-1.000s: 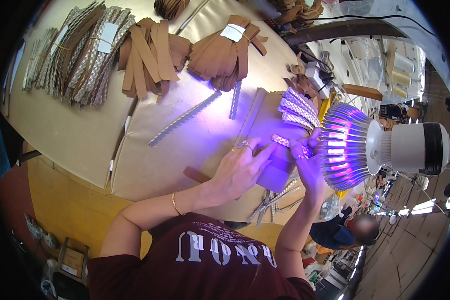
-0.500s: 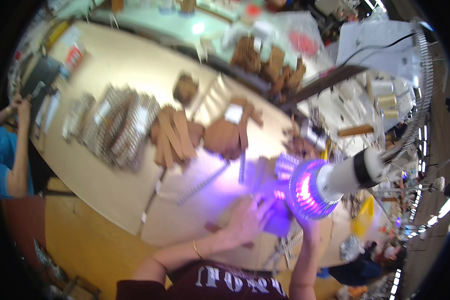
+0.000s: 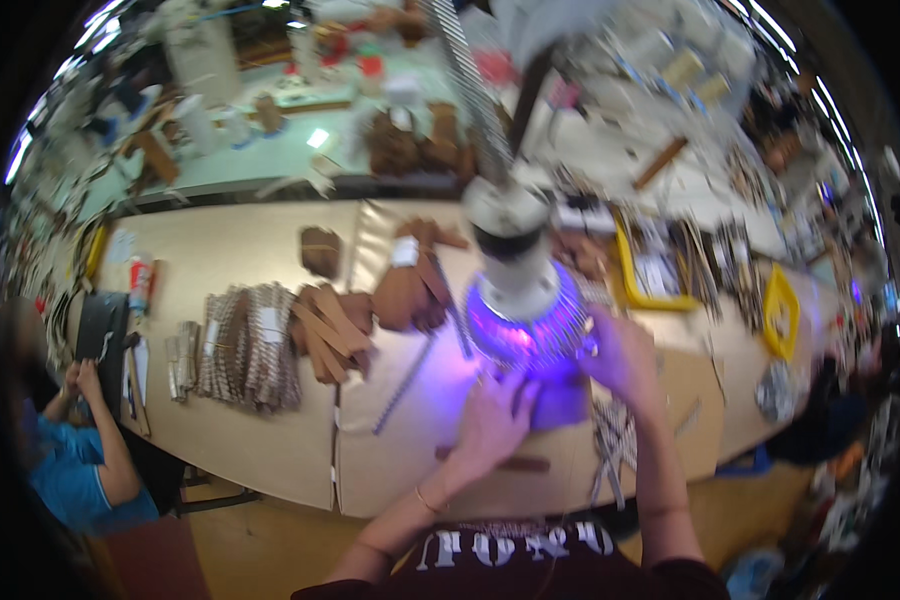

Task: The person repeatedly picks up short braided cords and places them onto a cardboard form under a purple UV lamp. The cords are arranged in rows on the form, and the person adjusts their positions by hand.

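A lit purple lamp (image 3: 525, 315) with a ribbed rim and white neck hangs over the table before me. Beneath its glow lies a flat, purple-lit piece (image 3: 562, 402) whose kind I cannot tell. My left hand (image 3: 494, 418) is at the near left side of that piece, fingers stretched toward the light. By the lamp's right rim, my right hand (image 3: 622, 352) has its fingers curled together; whatever they hold is too blurred to make out. Near my left wrist lies a narrow brown strip (image 3: 520, 465). Patterned strips (image 3: 612, 445) are heaped beside my right forearm.
Leftward lie bundles of brown strips (image 3: 332, 335) and patterned strips (image 3: 248, 350). A yellow tray (image 3: 660, 300) and a second yellow tray (image 3: 780, 312) stand to the right. Another person (image 3: 85, 450) in blue is at the table's left end. The lamp's flexible arm (image 3: 465, 80) rises behind it.
My view has turned, so the table now looks level and the lamp sits nearer the middle. My right hand, largely hidden behind the lamp before, now shows at its right rim.
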{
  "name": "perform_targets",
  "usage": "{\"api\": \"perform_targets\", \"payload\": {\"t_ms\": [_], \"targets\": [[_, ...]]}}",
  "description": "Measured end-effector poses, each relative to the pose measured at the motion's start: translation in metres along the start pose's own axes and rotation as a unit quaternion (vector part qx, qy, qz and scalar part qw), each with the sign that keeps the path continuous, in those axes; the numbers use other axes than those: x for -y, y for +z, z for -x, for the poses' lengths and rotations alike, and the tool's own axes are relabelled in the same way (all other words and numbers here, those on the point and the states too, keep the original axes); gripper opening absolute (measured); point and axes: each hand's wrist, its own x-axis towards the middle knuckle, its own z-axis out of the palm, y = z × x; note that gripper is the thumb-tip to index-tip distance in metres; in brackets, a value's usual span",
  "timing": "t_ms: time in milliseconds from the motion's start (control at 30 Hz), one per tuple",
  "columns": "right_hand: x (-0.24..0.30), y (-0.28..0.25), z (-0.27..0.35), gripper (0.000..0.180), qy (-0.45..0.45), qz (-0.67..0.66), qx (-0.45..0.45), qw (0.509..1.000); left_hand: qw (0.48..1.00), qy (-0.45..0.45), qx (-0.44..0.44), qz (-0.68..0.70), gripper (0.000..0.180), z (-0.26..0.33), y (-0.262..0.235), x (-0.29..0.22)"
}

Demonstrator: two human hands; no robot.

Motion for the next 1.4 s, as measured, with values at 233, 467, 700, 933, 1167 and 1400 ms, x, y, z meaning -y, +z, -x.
{"api": "perform_targets", "payload": {"t_ms": [233, 467, 700, 933, 1167, 1400], "targets": [[-0.013, -0.023, 0.003, 0.032, 0.028, -0.062, 0.011, 0.998, 1.000, 0.016, -0.001, -0.008, 0.046, -0.004, -0.002, -0.004], [-0.021, -0.016, 0.004, 0.032, 0.053, -0.101, 0.028, 0.993, 0.999, 0.021, 0.013, -0.027, 0.047, -0.006, -0.007, -0.010], [-0.034, -0.006, 0.005, 0.035, 0.072, -0.129, 0.053, 0.988, 0.998, -0.013, 0.053, -0.023, 0.048, -0.006, -0.008, -0.012], [-0.043, 0.007, 0.002, 0.037, 0.092, -0.191, 0.093, 0.973, 0.997, -0.024, 0.064, -0.039, 0.048, -0.008, -0.009, -0.015], [-0.010, 0.011, 0.003, 0.026, 0.086, -0.185, 0.064, 0.977, 0.993, 0.069, -0.015, -0.098, 0.053, 0.003, -0.012, -0.023], [0.004, 0.007, 0.001, 0.022, 0.091, -0.144, 0.057, 0.984, 0.998, 0.058, 0.032, -0.020, 0.055, 0.000, 0.004, -0.023]]}}
